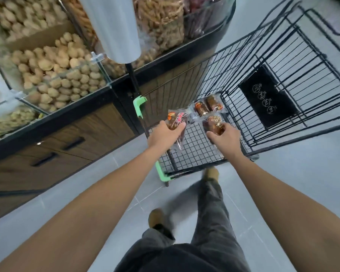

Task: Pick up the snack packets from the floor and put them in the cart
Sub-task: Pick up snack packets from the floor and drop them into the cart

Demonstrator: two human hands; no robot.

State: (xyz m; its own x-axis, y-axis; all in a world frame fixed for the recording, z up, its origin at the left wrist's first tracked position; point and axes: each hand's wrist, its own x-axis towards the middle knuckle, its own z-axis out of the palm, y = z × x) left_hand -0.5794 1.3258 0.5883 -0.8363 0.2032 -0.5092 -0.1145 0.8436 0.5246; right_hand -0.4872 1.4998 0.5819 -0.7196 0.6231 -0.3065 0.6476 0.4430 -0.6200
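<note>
My left hand grips a clear snack packet with dark brown contents and red print, held over the near end of the black wire cart. My right hand holds a second brown snack packet over the cart's upper seat shelf. Two more brown packets lie just beyond my hands, on the cart's grid.
A display counter with glass bins of nuts and dried snacks runs along the left, close to the cart. A roll of plastic bags hangs on a pole. Grey tiled floor lies to the right; my legs and shoes are below.
</note>
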